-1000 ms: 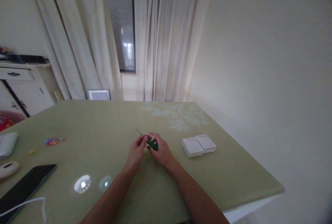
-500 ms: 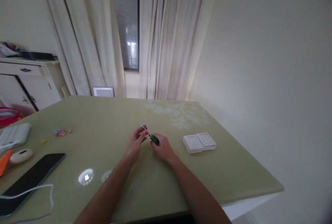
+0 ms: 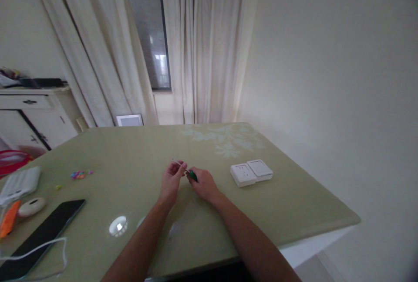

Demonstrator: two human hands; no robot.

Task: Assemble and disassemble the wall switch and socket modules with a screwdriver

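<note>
A small screwdriver with a green handle (image 3: 192, 175) and a thin metal shaft is held between both hands over the middle of the green table (image 3: 137, 155). My right hand (image 3: 203, 185) is closed round the green handle. My left hand (image 3: 172, 179) pinches the metal shaft, whose tip pokes out up and to the left. A white wall socket and switch unit (image 3: 251, 172) lies on the table to the right of my hands, untouched.
At the left lie a black phone (image 3: 45, 231) with a white cable, a white oval object (image 3: 32, 206), a white box (image 3: 18, 182), an orange item and small coloured bits (image 3: 79, 174). Curtains, a window and a white cabinet stand behind. The table's right edge drops off by the wall.
The view has shifted slightly; both hands stay together on the screwdriver, with the left fingers still working along the shaft.
</note>
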